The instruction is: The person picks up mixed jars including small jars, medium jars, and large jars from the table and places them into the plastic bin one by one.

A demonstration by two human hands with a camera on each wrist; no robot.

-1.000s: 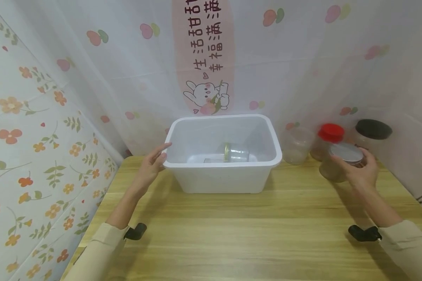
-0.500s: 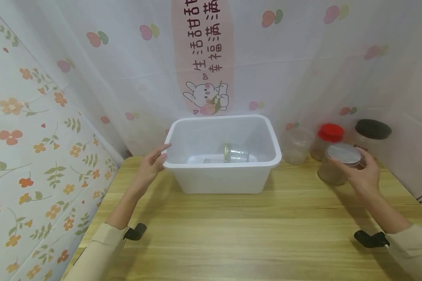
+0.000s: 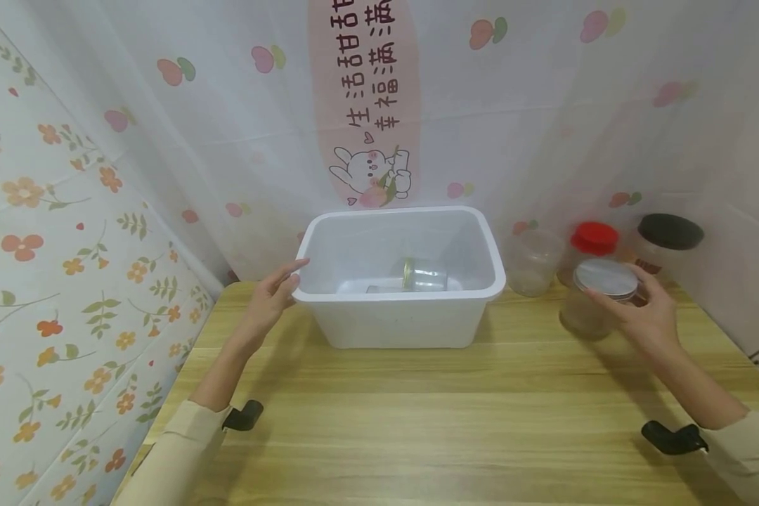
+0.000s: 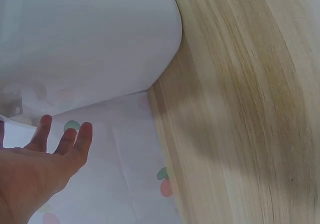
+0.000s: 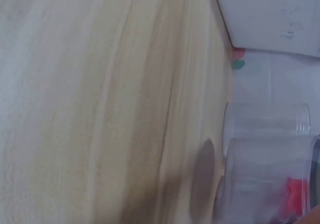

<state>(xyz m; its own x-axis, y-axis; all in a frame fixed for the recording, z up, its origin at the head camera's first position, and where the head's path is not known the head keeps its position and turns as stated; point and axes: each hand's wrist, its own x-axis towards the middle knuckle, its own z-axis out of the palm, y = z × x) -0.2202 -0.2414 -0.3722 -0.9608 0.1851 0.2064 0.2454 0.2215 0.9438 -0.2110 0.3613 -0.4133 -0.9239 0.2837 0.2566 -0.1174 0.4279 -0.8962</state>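
Note:
In the head view, my right hand (image 3: 648, 309) grips a clear jar (image 3: 585, 306) with a silver lid near its top, thumb on the near side. The jar leans a little; a shadow lies beside its base in the right wrist view, and whether it touches the table is hard to tell. My left hand (image 3: 272, 299) touches the left rim of a white plastic tub (image 3: 398, 323) with fingers fairly straight; the left wrist view shows these fingers (image 4: 82, 139) spread by the rim. Inside the tub lies a clear jar (image 3: 429, 275) with a gold lid, on its side.
Right of the tub stand a lidless clear jar (image 3: 534, 263), a red-lidded jar (image 3: 594, 239) and a black-lidded jar (image 3: 670, 232). Behind them hangs a printed curtain (image 3: 228, 140). All stand on a wood-grain table (image 3: 417, 422).
My right hand has carried the silver-lidded jar slightly left, so more of the black-lidded jar shows. The left hand and the tub stay where they were.

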